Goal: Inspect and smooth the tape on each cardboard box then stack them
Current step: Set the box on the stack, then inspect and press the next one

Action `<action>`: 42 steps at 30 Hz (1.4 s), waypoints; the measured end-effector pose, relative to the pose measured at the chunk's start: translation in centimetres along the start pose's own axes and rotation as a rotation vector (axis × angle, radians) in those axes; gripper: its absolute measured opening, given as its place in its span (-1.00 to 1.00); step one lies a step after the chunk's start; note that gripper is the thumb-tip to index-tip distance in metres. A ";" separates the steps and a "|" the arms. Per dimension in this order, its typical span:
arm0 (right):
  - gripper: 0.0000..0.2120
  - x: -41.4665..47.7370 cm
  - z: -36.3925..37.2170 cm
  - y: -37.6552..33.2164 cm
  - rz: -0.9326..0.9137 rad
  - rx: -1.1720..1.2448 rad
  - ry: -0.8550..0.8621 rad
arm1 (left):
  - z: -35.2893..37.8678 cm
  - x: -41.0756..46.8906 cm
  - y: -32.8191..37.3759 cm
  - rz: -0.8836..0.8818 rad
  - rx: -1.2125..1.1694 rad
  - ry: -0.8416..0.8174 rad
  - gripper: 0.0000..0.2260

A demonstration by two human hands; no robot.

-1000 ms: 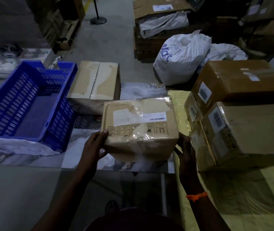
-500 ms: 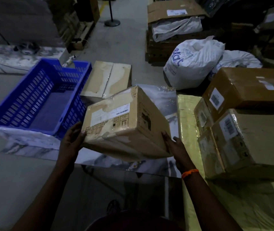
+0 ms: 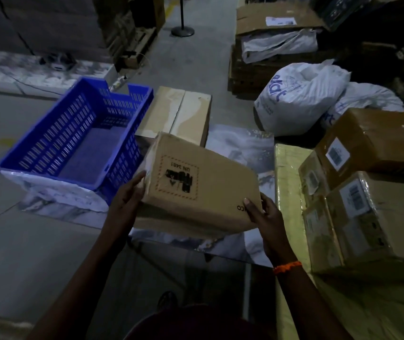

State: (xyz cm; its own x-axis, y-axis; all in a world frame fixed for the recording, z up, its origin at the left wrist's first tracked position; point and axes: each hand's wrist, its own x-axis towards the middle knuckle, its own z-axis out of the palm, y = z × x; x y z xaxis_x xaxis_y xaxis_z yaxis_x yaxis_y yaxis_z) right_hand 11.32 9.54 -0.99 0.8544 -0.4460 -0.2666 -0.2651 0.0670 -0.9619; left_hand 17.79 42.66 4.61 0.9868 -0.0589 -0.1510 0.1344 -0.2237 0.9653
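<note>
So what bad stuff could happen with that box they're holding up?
The cardboard box is tilted in the air, held only by the left hand at one end and the right hand at a corner, so it might slip and fall. The stacked boxes on the right are wrapped in shiny plastic and sit unevenly, so one more on top could slide off. It is also dim, so loose tape could be missed.

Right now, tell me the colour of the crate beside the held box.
Blue, best seen in the head view: crate.
</note>
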 end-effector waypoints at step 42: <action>-0.49 -2.3 -5.0 -1.9 -0.033 -0.074 0.258 | 3.6 0.8 -1.4 -0.242 -0.308 -0.131 -0.57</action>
State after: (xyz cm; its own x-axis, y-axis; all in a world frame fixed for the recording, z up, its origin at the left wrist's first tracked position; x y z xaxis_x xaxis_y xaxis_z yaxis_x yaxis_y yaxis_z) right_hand 7.58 5.97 1.79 0.7237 -0.6600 -0.2016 -0.2793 -0.0130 -0.9601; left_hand 18.04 39.44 2.38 0.9064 -0.1677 -0.3878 0.4012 0.0541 0.9144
